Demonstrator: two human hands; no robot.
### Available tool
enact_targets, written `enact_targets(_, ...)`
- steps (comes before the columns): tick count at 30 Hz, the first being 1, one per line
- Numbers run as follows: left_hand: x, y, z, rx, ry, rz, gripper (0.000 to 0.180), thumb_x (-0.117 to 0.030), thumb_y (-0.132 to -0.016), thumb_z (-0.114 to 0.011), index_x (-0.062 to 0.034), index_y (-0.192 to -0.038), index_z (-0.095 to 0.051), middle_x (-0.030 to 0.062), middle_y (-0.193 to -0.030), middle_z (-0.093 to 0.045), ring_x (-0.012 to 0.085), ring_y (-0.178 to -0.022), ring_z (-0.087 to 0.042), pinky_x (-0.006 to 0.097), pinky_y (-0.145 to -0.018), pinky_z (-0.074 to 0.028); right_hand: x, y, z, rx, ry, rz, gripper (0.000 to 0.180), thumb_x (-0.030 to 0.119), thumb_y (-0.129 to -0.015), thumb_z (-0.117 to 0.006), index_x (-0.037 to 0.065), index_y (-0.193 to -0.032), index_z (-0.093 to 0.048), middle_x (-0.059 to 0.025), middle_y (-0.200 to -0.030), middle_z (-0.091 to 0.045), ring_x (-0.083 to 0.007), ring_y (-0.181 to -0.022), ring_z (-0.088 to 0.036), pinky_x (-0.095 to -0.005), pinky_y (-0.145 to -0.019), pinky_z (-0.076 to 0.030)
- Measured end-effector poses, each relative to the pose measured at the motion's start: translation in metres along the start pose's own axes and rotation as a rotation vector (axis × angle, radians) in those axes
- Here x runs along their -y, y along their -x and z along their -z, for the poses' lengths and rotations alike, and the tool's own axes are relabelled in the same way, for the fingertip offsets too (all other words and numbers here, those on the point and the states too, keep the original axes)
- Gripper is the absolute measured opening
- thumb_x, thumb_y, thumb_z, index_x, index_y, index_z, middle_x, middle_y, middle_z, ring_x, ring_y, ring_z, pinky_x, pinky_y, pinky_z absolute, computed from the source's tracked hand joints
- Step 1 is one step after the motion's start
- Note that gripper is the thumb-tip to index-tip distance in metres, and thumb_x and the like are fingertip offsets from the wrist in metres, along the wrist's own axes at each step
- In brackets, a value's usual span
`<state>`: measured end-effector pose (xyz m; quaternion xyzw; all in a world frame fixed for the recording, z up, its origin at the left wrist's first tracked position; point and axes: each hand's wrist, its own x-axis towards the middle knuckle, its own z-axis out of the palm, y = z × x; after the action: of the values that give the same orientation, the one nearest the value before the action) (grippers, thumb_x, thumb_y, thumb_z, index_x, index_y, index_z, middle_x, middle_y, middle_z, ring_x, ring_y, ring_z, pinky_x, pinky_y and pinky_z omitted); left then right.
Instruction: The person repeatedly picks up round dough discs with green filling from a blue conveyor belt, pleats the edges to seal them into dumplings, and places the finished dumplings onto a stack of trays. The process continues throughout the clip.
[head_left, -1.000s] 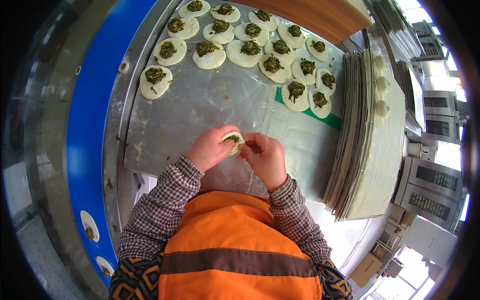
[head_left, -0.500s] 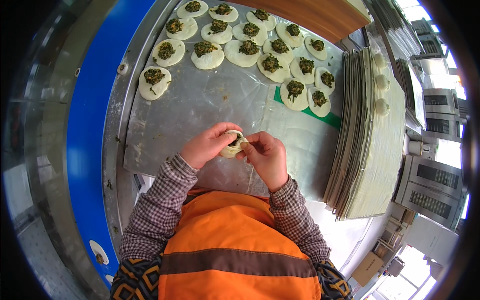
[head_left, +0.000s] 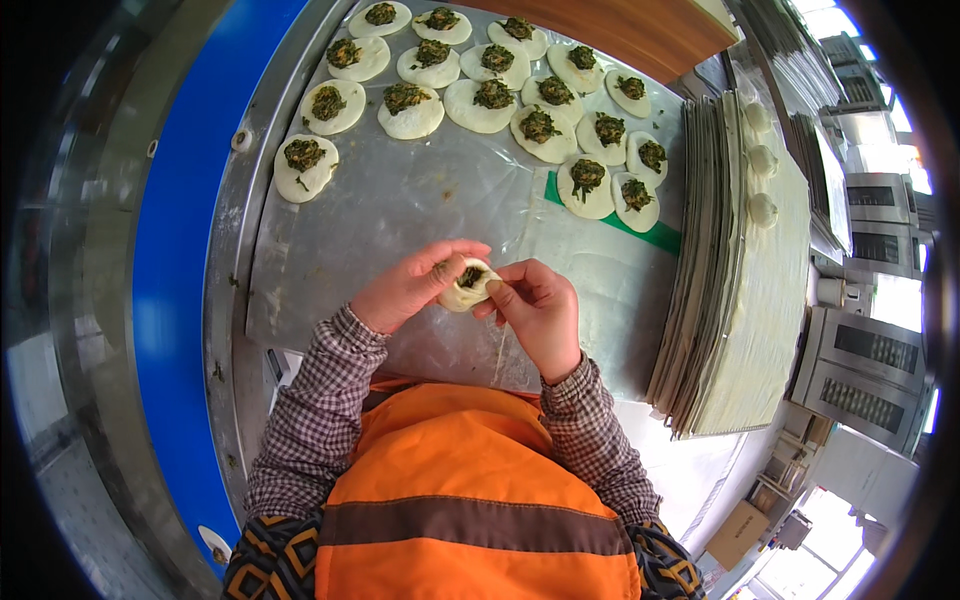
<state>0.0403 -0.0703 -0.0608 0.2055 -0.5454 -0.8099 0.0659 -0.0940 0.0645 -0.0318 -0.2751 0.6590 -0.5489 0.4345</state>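
Note:
Between my hands, above the near part of the metal table (head_left: 400, 230), is a half-gathered stuffed bun (head_left: 464, 295); dark green filling shows through the opening in its dough. My left hand (head_left: 415, 283) cups it from the left, with the thumb at the opening's edge. On the other side, my right hand (head_left: 536, 305) pinches the dough rim between thumb and fingers. Several flat dough rounds topped with chopped green filling lie farther off on the table, among them a round at the left (head_left: 318, 178) and a round at the right (head_left: 635, 216).
At the right stands a stack of trays (head_left: 700, 270), with several closed buns (head_left: 763, 210) on its pale top. A blue belt (head_left: 175, 300) runs along the left, carrying a dough round (head_left: 214, 545) near my left sleeve. A wooden block (head_left: 620, 30) borders the table's far side.
The bun's opening has turned more into view, showing more filling. My left thumb has drawn back from inside the opening. The dough round on the blue belt has moved nearer to me.

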Motion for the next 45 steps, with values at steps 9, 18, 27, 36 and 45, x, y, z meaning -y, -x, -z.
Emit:
enact_targets(9, 0.024, -0.007, -0.015, -0.312, 0.035, -0.074, 0.053, -0.049, -0.1, -0.043, -0.001, -0.107, -0.062, 0.002, -0.09, -0.064, 0.007, -0.08, -0.058, 0.023, -0.075, -0.049, 0.004, -0.001, -0.005, -0.088, 0.395, 0.329, 0.008, -0.002, -0.085, -0.066, -0.004, -0.092, -0.062, -0.0074, -0.081, -0.067, -0.0124, -0.069, -0.064, -0.023, -0.061, -0.051)
enact_targets(18, 0.0, -0.003, 0.002, -0.056, 0.001, 0.303, 0.069, -0.061, -0.098, -0.027, -0.0009, -0.106, -0.061, 0.0019, -0.085, -0.063, 0.0112, -0.074, -0.061, 0.024, -0.06, -0.049, 0.004, 0.004, -0.006, 0.029, 0.039, 0.044, 0.02, -0.004, -0.082, -0.068, -0.002, -0.1, -0.06, -0.0045, -0.085, -0.065, -0.0104, -0.071, -0.062, -0.0233, -0.063, -0.05)
enact_targets(27, 0.001, 0.006, -0.004, -0.051, -0.118, 0.102, 0.072, -0.068, -0.094, -0.027, -0.0056, -0.113, -0.058, 0.0025, -0.085, -0.063, 0.0086, -0.071, -0.059, 0.021, -0.053, -0.046, 0.007, 0.005, -0.006, -0.049, 0.739, 0.713, 0.018, -0.002, -0.077, -0.069, 0.001, -0.093, -0.062, -0.0085, -0.08, -0.065, -0.0183, -0.07, -0.064, -0.03, -0.059, -0.05)
enact_targets(36, 0.004, 0.005, -0.017, -0.206, -0.293, -0.447, 0.062, -0.059, -0.098, -0.033, -0.0036, -0.102, -0.061, 0.0028, -0.084, -0.062, 0.0078, -0.072, -0.057, 0.024, -0.063, -0.048, 0.013, 0.009, -0.005, 0.023, 0.396, 0.295, 0.021, 0.0, -0.076, -0.07, 0.001, -0.095, -0.061, -0.0102, -0.08, -0.064, -0.0222, -0.067, -0.063, -0.0308, -0.057, -0.05)
enact_targets(45, -0.011, 0.011, -0.007, 0.004, -0.158, 0.066, 0.06, -0.056, -0.099, -0.033, -0.0035, -0.102, -0.061, 0.0038, -0.088, -0.062, 0.0115, -0.08, -0.058, 0.028, -0.074, -0.048, 0.023, 0.014, -0.011, 0.07, 0.639, 0.594, 0.022, -0.004, -0.075, -0.07, 0.001, -0.095, -0.061, -0.0124, -0.084, -0.067, -0.0219, -0.064, -0.064, -0.0293, -0.055, -0.052)
